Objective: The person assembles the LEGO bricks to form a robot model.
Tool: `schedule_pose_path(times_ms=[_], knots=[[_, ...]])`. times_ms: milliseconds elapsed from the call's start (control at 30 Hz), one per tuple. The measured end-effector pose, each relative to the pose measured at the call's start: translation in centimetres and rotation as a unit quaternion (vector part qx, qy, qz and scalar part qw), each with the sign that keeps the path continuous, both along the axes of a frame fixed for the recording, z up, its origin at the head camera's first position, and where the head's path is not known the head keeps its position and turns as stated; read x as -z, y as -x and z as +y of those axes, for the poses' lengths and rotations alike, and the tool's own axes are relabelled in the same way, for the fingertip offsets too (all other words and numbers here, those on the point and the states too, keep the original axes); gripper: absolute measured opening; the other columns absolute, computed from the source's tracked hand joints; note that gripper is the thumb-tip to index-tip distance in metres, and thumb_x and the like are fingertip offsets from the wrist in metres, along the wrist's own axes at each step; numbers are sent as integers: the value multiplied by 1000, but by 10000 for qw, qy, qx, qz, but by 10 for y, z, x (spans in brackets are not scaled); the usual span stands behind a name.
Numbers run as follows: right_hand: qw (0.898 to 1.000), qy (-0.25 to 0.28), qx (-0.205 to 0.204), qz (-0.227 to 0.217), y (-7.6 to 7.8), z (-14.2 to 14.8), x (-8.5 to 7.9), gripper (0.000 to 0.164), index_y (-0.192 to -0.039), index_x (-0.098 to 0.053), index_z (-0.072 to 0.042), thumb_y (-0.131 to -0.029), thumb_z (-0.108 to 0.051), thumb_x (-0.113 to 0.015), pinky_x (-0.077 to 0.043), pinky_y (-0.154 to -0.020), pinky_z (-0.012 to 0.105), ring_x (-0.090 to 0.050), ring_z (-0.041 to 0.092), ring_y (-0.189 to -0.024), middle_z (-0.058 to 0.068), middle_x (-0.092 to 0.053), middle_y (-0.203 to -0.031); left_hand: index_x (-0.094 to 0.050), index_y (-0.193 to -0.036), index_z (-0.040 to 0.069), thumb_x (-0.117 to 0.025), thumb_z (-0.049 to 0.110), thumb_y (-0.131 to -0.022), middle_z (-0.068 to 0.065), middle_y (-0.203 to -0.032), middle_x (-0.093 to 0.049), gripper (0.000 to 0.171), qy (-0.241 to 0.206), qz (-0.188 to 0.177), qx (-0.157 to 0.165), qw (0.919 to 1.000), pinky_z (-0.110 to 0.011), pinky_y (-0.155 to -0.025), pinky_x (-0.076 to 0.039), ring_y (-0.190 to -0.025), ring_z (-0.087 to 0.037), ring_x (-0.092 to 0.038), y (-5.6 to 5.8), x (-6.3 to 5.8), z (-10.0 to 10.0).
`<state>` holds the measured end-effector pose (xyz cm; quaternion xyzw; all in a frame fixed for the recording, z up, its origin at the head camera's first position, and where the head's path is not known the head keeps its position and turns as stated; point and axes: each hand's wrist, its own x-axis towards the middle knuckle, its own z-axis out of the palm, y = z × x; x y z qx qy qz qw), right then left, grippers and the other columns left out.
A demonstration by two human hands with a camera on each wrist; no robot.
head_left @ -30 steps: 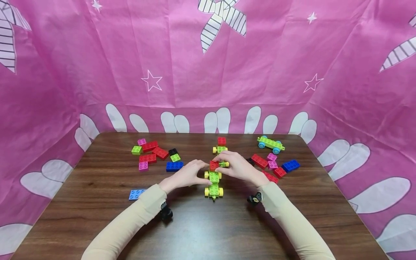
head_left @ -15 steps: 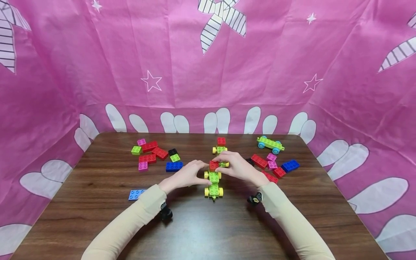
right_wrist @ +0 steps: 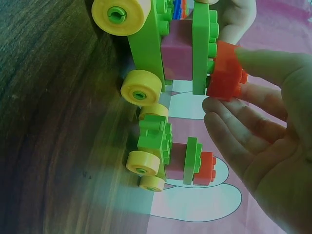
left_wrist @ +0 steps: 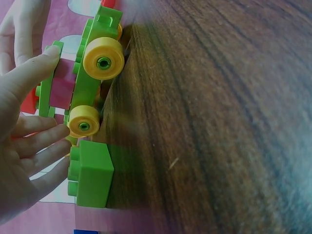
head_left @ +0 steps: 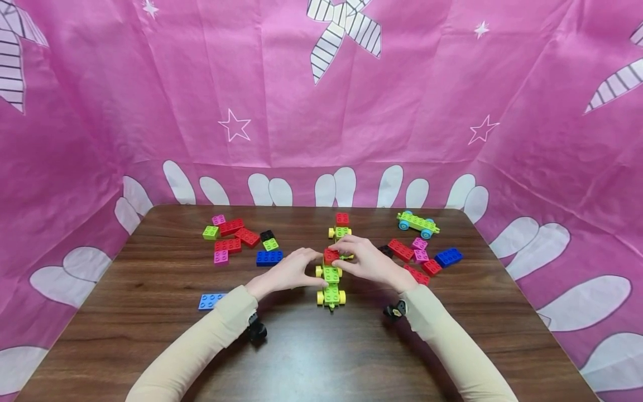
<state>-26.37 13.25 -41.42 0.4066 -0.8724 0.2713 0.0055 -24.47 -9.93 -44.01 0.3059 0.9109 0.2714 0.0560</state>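
A toy car with a green base (head_left: 331, 294) and yellow wheels stands at mid-table. On its base sits a pink brick (right_wrist: 176, 50), topped by a long green brick (right_wrist: 200, 48) with a red brick (right_wrist: 225, 70) at its far end. My right hand (head_left: 369, 259) pinches that red brick between thumb and fingers. My left hand (head_left: 288, 271) grips the long green brick, thumb at its near end and fingers by its far end, as the left wrist view shows. Behind stands a similar yellow-wheeled car (right_wrist: 155, 146), also topped with a red brick (head_left: 342, 219).
Loose red, pink, black, green and blue bricks lie back left, among them a dark blue brick (head_left: 269, 257). A light blue brick (head_left: 211, 301) lies by the left sleeve. More bricks, including a blue one (head_left: 449, 256), and a blue-wheeled green car base (head_left: 418, 222) are on the right.
Both hands stay in nearly the same pose on the near car. The right hand has shifted only very slightly at the red brick.
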Motion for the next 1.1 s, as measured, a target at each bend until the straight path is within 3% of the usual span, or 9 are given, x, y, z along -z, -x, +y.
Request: schedule_pose_path(times_ms=[300, 1100], knots=[[10000, 35, -29, 5, 0, 2, 1, 34, -118, -64, -15, -85, -22, -69, -58, -75, 30, -62, 21, -96, 0, -62, -106, -54, -129, 8, -69, 55, -76, -8, -124, -60, 72, -24, 28, -1, 10000, -40, -98, -47, -115, -20, -53, -2, 0, 2], [9998, 114, -94, 113, 2, -1, -1, 28, -111, -67, -13, -85, -24, -69, -57, -73, 32, -62, 19, -92, -1, -64, -100, -52, -130, 6, -69, 51, -78, -9, -125, -59, 71, -103, -257, 34, 9996, -43, -100, -45, -116, -22, -52, 1, 0, 3]])
